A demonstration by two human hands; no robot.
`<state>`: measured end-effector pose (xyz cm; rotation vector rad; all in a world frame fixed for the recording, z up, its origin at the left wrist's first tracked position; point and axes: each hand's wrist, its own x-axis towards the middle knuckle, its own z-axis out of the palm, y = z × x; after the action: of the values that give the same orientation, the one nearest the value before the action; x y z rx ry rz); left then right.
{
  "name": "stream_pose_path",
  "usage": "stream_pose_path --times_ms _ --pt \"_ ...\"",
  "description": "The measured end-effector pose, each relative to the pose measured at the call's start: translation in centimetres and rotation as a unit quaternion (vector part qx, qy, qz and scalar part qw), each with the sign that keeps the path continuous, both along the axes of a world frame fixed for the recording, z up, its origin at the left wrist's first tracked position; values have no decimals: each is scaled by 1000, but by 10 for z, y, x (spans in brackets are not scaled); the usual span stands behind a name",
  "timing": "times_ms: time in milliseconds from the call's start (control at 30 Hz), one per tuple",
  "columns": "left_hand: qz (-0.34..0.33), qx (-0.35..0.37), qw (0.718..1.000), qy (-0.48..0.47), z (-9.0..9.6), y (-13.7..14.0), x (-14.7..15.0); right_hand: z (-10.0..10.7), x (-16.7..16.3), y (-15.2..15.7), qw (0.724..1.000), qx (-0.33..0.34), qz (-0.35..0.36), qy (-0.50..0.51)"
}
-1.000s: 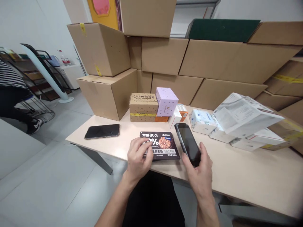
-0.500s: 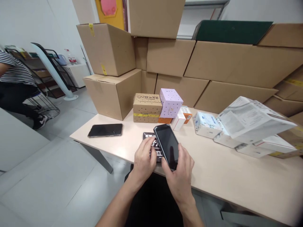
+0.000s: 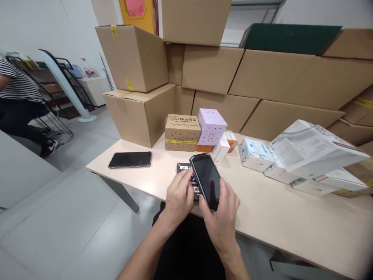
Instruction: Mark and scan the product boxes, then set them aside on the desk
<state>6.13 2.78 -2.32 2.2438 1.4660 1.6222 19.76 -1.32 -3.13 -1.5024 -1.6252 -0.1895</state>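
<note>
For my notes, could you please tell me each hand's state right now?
Left hand: curled over the black box; whether it grips anything cannot be told.
Right hand: closed, holding the grey-edged phone.

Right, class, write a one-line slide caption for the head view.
Right hand holding a phone, left hand close by, a black box partly hidden behind them.

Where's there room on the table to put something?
Bare table lies right of the right hand, in front of the white packs. A smaller patch sits between the flat phone and the black box. It's crowded around the purple box and near the held phone.
</note>
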Motion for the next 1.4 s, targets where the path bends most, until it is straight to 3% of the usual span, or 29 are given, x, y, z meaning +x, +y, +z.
stream_pose_path --times_ms 1400 --pt "-3 21 1000 5 -1 1 0 4 5 2 1000 -9 6 29"
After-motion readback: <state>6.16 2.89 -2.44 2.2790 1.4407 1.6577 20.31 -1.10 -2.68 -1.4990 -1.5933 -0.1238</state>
